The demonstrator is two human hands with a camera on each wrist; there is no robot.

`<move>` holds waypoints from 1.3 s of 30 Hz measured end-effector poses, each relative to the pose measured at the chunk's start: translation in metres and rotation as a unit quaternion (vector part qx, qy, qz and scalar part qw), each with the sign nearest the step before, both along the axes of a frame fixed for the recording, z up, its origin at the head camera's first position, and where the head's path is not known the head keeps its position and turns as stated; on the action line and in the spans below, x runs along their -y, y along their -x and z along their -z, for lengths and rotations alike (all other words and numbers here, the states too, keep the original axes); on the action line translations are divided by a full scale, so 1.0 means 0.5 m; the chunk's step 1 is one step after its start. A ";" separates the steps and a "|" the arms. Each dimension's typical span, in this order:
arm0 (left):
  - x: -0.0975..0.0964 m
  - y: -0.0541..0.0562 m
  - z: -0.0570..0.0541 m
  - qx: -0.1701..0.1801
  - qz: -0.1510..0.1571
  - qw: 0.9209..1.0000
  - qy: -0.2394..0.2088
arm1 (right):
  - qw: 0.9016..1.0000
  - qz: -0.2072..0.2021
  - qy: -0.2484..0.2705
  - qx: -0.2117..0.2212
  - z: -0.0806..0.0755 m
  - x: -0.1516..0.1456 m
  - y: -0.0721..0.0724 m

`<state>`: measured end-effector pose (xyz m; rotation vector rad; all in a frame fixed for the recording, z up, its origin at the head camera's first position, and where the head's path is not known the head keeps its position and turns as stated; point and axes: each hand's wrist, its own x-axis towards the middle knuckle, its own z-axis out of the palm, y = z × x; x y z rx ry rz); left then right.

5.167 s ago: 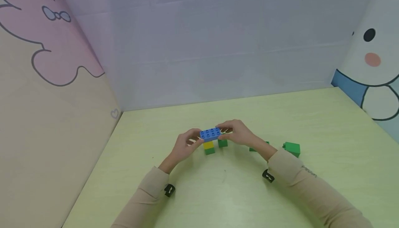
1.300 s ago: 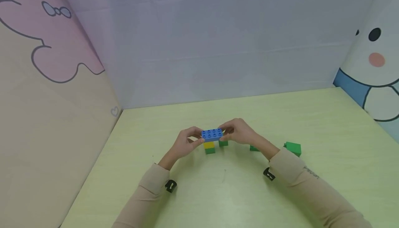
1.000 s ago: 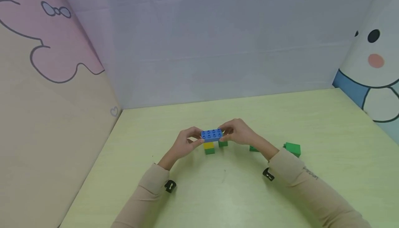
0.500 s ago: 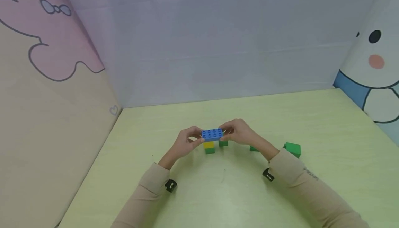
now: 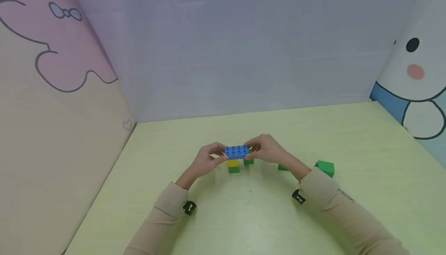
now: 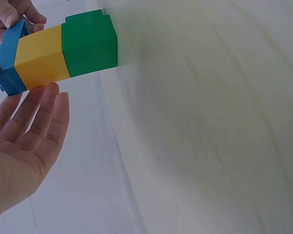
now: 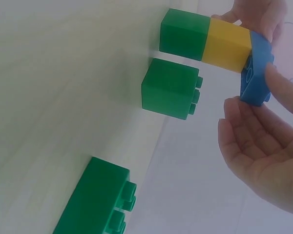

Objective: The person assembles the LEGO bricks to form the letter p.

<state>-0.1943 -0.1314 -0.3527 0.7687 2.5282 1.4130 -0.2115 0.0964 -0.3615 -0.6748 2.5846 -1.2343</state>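
1. your left hand and right hand pinch opposite ends of the blue brick, thumbs and fingers closed
2. it's on the yellow block
3. barely budged this past second, probably still aligning

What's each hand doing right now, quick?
Left hand: holding the blue eight-stud toy brick by its left end.
Right hand: holding the same brick by its right end.

Yellow brick — partly hidden by the blue brick.
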 end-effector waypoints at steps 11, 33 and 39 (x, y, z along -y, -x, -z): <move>0.007 0.029 0.046 0.005 0.001 1.000 -0.009 | 1.000 0.001 0.004 0.001 -0.004 -0.003 -0.004; 0.011 0.039 0.071 -0.004 -0.002 1.000 -0.003 | 0.999 -0.005 0.011 -0.040 -0.006 -0.043 -0.025; 0.007 0.040 0.075 -0.004 0.000 1.000 -0.009 | 0.999 -0.003 0.010 -0.040 -0.010 -0.063 -0.034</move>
